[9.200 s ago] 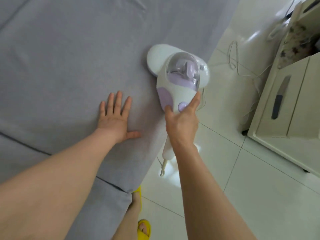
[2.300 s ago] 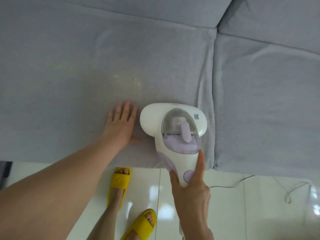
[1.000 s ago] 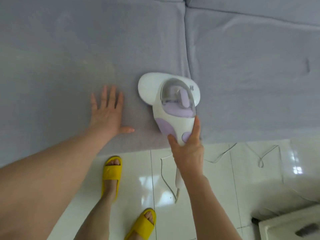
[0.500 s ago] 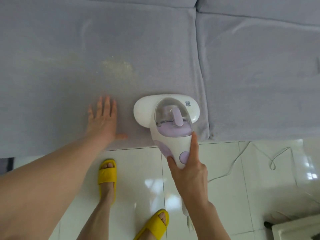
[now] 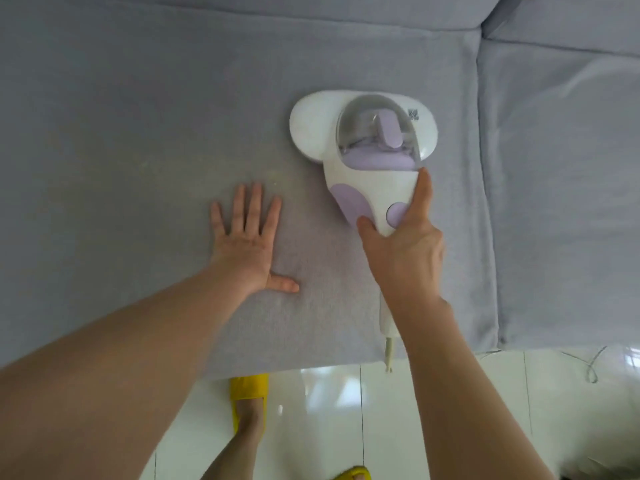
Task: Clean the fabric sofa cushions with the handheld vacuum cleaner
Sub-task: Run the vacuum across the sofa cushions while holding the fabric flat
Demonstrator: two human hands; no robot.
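Head view: handheld vacuum cleaner [image 5: 363, 147] now farther up the grey cushion [image 5: 138, 133]; right hand [image 5: 403, 251] grips its handle, left hand [image 5: 247, 240] flat, fingers [image 5: 256, 206] spread; yellow slipper [image 5: 247, 393] below.

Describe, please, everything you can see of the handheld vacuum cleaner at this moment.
The handheld vacuum cleaner looks like glossy white plastic with lilac panels and a round lilac button. Its wide oval head lies flat on the grey sofa cushion, near the seam to the neighbouring cushion. A clear dome on top shows a lilac part inside; a small square code mark sits beside it. The body narrows to a handle pointing toward the person, gripped by the right hand, forefinger stretched along its side. A cord leaves the handle's end toward the floor.
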